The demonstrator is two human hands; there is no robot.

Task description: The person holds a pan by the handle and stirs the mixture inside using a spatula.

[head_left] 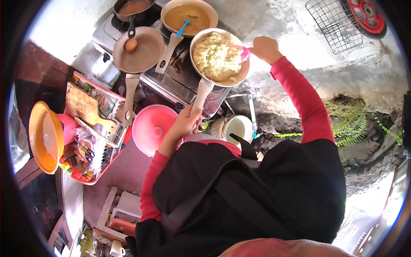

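Note:
My left hand [187, 120] is closed round the pale handle of a frying pan [203, 92] at the right side of the stove. In this pan lies a pale yellow, lumpy food [216, 58] with green bits, its exact kind unclear. My right hand [266, 49] grips a pink spatula [243, 53] at the pan's right edge, with its blade against the food. Behind, a second pan [164, 10] holds a brown sauce and a blue utensil [184, 26]. To the left, another pan [143, 51] contains one brown egg [131, 45].
A small dark pot [132, 18] stands on the stove's back left. Left are a pink basin [147, 128], a dish rack with a wooden cutting board [85, 105], and an orange bowl [45, 137]. A white bucket [236, 128] and ferns [349, 124] are right.

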